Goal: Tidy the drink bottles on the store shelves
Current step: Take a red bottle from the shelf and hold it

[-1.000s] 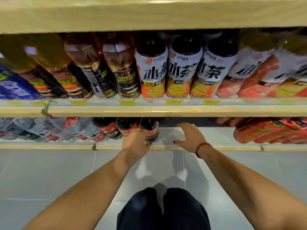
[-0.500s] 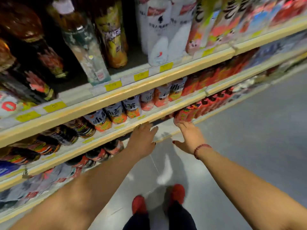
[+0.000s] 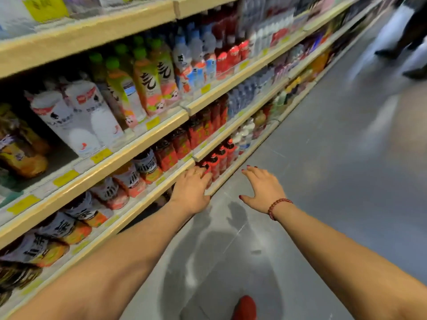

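Observation:
Long wooden shelves [image 3: 147, 144] run from the near left to the far right, packed with drink bottles. My left hand [image 3: 191, 189] hangs palm down with fingers spread, its fingertips at the red-capped red bottles [image 3: 216, 163] on the bottom shelf; whether they touch is unclear. My right hand [image 3: 262, 189], with a red bead bracelet on the wrist, hovers open over the grey floor, apart from the shelves and holding nothing. Iced-tea bottles with white and orange labels [image 3: 129, 179] lie in a row to the left of my left hand.
White cartons [image 3: 76, 121] and green-capped bottles [image 3: 138, 77] fill the shelf above. Yellow price tags [image 3: 65, 177] line the shelf edges. The grey aisle floor [image 3: 323, 181] stretches to the right. Blurred legs of other people [image 3: 406, 35] are at the far right. My red shoe [image 3: 245, 308] is below.
The view has swung right and up, from facing the shelves to looking along the aisle. My left hand has shifted right to the red bottles; my right hand has come away from the shelf.

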The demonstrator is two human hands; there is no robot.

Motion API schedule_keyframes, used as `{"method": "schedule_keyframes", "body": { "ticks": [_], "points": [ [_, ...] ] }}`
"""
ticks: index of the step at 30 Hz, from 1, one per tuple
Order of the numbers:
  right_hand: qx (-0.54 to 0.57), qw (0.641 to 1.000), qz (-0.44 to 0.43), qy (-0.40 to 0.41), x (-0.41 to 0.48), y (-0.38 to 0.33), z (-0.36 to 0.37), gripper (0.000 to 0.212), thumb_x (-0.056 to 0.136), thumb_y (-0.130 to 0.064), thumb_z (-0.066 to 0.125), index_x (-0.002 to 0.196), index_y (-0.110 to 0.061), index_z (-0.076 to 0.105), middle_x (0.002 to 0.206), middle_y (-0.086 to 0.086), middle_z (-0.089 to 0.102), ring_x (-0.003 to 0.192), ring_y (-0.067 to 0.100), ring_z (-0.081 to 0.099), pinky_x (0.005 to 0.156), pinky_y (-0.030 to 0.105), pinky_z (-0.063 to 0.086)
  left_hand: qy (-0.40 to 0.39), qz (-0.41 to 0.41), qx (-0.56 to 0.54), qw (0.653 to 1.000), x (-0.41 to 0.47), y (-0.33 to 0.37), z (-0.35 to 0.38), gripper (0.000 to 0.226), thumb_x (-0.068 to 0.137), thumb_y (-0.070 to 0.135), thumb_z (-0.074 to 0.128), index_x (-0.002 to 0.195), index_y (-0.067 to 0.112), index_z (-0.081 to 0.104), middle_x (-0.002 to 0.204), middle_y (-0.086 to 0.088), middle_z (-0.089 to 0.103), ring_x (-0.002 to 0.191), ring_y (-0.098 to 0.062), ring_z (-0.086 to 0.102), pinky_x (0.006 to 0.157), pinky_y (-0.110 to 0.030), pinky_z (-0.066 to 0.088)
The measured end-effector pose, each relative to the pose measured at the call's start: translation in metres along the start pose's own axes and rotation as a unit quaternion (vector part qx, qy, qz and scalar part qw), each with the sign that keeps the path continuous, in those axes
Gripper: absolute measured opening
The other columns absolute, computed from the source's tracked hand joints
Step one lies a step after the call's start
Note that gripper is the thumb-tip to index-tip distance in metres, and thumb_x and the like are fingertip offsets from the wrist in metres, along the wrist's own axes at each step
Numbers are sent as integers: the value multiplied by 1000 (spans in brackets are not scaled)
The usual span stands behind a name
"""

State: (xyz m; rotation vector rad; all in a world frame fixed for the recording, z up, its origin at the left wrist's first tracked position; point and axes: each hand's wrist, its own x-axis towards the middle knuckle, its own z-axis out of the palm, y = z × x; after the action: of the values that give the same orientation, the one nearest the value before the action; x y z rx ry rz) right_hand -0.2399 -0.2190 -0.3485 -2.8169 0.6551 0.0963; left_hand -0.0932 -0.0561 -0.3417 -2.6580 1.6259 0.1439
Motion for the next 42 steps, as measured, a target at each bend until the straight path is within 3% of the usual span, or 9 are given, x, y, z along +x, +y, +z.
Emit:
{"method": "schedule_keyframes", "body": {
  "ticks": [13,26,34,42],
  "points": [
    [-3,994,94,62,32,182,-80,77,84,-50,60,147,-20,28,156,6,24,140,27,26,114,39,22,38,78,21,996,183,115,-35,63,83,43,57,138,19,39,143,-7,41,131,-26,36,107,-38,32],
    [-4,989,131,67,196,336,-144,78,84,-52,60,148,-23,25,157,2,23,141,23,24,114,37,21,22,79,7,997,429,140,-45,64,81,41,59,138,22,40,142,-4,44,131,-26,38,107,-37,33],
    [6,994,105,40,278,437,-166,78,85,-50,59,149,-22,24,158,2,21,142,24,23,115,37,21,3,49,5,999,546,169,-45,57,80,43,60,130,22,46,136,-5,47,125,-26,43,100,-36,38],
    [1,999,35,-6,358,557,-195,79,85,-51,59,149,-23,22,158,3,21,142,25,23,115,37,20,2,-54,-14,998,636,226,-49,50,84,38,57,129,19,48,131,-6,51,121,-26,45,97,-36,36]
  ]
}}
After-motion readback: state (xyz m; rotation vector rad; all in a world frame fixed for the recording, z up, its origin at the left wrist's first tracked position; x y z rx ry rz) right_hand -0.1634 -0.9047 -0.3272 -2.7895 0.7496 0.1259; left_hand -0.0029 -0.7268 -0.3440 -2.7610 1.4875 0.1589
